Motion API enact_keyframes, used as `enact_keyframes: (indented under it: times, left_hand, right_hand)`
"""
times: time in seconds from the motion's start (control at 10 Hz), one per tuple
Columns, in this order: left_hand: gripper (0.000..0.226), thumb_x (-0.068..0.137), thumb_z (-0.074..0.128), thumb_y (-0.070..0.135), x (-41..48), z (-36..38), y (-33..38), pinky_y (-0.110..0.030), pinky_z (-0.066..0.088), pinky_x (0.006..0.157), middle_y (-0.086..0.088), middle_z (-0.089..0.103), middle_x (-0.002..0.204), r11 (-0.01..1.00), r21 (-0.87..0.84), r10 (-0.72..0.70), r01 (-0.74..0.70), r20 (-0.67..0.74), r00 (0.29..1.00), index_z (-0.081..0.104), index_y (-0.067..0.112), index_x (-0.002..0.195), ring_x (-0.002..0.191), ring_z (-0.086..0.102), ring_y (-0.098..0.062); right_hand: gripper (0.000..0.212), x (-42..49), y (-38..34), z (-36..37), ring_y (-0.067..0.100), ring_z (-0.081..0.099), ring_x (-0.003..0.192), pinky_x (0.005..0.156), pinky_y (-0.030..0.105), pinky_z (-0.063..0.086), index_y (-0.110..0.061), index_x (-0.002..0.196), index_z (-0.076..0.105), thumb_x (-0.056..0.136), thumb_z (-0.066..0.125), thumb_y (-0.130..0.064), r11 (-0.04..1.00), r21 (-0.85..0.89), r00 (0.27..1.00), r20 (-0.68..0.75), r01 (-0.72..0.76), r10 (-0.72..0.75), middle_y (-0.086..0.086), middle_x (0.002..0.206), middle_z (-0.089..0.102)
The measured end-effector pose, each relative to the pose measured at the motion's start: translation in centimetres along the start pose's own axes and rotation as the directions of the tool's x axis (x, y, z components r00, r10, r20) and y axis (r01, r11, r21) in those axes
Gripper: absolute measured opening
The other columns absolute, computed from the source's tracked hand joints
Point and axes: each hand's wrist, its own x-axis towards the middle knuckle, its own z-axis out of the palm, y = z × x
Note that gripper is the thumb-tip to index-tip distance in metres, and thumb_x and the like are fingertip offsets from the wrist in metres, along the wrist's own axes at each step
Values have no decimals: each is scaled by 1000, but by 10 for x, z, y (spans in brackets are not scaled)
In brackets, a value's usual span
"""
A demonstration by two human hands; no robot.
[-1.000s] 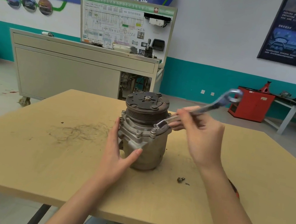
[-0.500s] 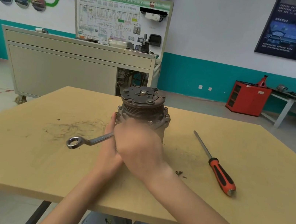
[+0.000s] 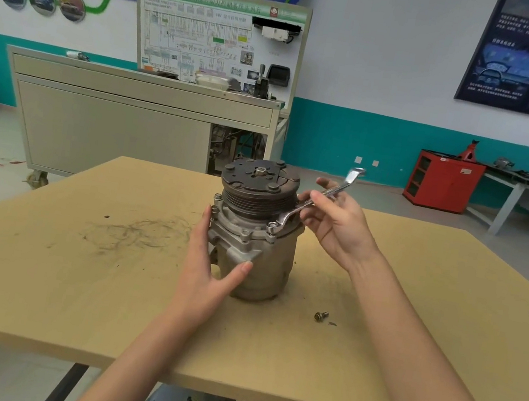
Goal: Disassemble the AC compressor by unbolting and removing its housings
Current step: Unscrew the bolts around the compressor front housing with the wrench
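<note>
AC compressor (image 3: 253, 229) stands upright mid-bench (image 3: 68, 290), pulley end up. L hand (image 3: 207, 271) grip is wide, w/ straight fingers and thumb pressing the housing's left-front side. R hand (image 3: 339, 222) grip holds the wrench (image 3: 322, 195) by its shaft, ring end over a front-right flange bolt (image 3: 272, 226); a loose bolt (image 3: 321, 315) lies near the compressor's right.

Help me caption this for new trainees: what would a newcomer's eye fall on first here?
First, the grey AC compressor with its dark pulley on top, standing upright mid-way across the wooden table. Next, the right hand holding a wrench whose ring end sits on a flange bolt, while the left hand braces the compressor's side. A loose bolt lies on the table just to its right.
</note>
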Motion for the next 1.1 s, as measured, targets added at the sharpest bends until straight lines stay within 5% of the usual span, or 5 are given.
enact_keyframes:
  times: [0.3,0.4,0.6,0.9,1.1]
  left_hand:
    - [98,70,66,54,0,-1,-1,2,18,95,29,15,145,1000,7,-7,7,3,1000,4,43,145,131,20,12]
    - [98,72,67,53,1,-1,-2,7,17,95,31,15,144,1000,7,4,-4,0,1000,5,40,146,132,21,11]
    - [97,71,64,62,3,2,-4,-22,27,114,1,28,155,1000,11,24,-24,8,1000,20,28,150,140,29,-12]
    - [47,78,44,45,-1,14,-38,8,37,65,52,51,102,998,56,-3,3,16,1000,40,74,115,89,53,26]
    - [90,72,59,48,1,3,-4,-2,27,101,22,35,145,999,-37,-13,13,-10,1000,17,37,150,130,33,16]
  right_hand:
    - [19,-14,-20,4,18,69,59,54,21,54,-6,90,56,97,44,-18,939,-251,969,-16,234,-245,10,81,73]
    - [9,-33,-28,35,14,67,54,50,20,52,-14,85,60,89,59,-22,580,-556,761,162,596,-628,-1,72,71]
    - [11,-60,-2,79,19,55,45,38,31,46,-2,77,70,85,64,-7,-523,-568,318,809,635,-494,9,60,61]
    - [9,-68,47,92,15,44,45,44,24,32,-5,76,66,70,73,-7,-736,-537,321,842,412,-434,2,56,52]
    - [11,-68,44,80,18,53,49,47,26,41,-4,73,69,83,66,-7,-570,-667,348,741,479,-574,7,64,60]
